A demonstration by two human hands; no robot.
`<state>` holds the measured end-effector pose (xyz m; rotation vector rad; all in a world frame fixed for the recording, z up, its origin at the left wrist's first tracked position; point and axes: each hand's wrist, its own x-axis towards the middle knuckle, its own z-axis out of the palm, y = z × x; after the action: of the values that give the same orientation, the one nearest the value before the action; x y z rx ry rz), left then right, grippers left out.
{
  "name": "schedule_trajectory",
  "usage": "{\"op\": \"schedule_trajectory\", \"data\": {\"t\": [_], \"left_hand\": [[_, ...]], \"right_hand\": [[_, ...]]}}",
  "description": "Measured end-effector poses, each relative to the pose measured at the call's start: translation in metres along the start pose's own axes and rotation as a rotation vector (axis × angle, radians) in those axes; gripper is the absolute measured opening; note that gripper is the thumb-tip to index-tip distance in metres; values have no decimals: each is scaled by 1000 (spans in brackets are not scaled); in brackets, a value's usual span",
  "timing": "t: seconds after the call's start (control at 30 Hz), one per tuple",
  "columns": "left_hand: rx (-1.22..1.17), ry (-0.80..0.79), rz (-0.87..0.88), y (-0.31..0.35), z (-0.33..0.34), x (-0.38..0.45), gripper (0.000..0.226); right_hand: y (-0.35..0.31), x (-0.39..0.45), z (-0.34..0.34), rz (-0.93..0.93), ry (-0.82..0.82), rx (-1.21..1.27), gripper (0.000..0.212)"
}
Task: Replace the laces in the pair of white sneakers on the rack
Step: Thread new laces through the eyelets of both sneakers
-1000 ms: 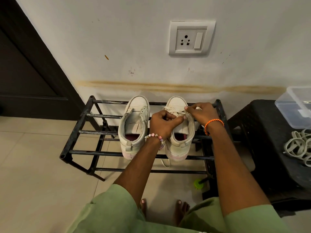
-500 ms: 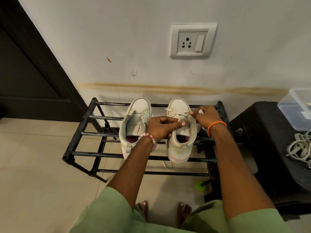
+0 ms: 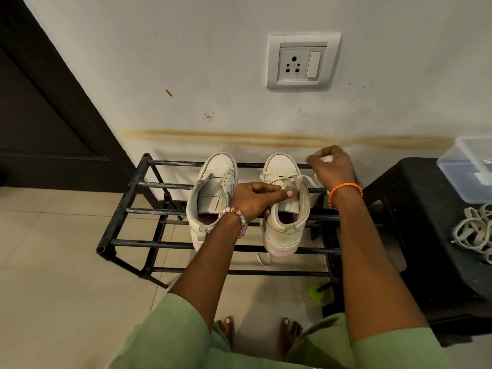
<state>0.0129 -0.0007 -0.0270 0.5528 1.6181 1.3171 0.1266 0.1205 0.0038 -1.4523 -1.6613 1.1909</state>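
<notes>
Black metal bars make up the rack (image 3: 125, 209) at frame centre, its open rungs holding 2 white sneakers (image 3: 285, 209) heel-toward-camera against a scuffed, stained wall (image 3: 213, 75). At the right edge a dark stool (image 3: 415, 235) carries a clear plastic box (image 3: 468, 169) and a loose heap of pale laces (image 3: 474, 233), probably parked there within reach for rethreading. The left sneaker (image 3: 213, 193) shows bare eyelets and a flat tongue; the right one is laced near the toe. The left hand (image 3: 255, 201) grips that shoe's collar and tongue, seemingly to steady it against the pull. The right hand (image 3: 330, 169), raised just right of the toe, pinches a flat woven lace (image 3: 306, 179) that runs taut from the eyelets, apparently drawing it out. Another lace end (image 3: 263, 258) dangles below the heel.
</notes>
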Motion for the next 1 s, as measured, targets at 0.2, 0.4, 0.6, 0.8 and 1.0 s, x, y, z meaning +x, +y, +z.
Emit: {"op": "schedule_trajectory", "data": {"t": [0.2, 0.4, 0.6, 0.8, 1.0], "left_hand": [[32, 3, -5, -1, 0, 3, 33], [40, 7, -9, -1, 0, 3, 33], [61, 8, 47, 0, 1, 2, 27], [385, 310, 317, -5, -2, 16, 20], [536, 276, 314, -8, 5, 27, 14]], "right_hand": [[19, 2, 10, 126, -342, -347, 38], [-10, -1, -6, 44, -202, 300, 34], [0, 0, -12, 58, -72, -12, 27], [13, 2, -4, 78, -199, -255, 23], [18, 2, 3, 27, -313, -347, 11]]}}
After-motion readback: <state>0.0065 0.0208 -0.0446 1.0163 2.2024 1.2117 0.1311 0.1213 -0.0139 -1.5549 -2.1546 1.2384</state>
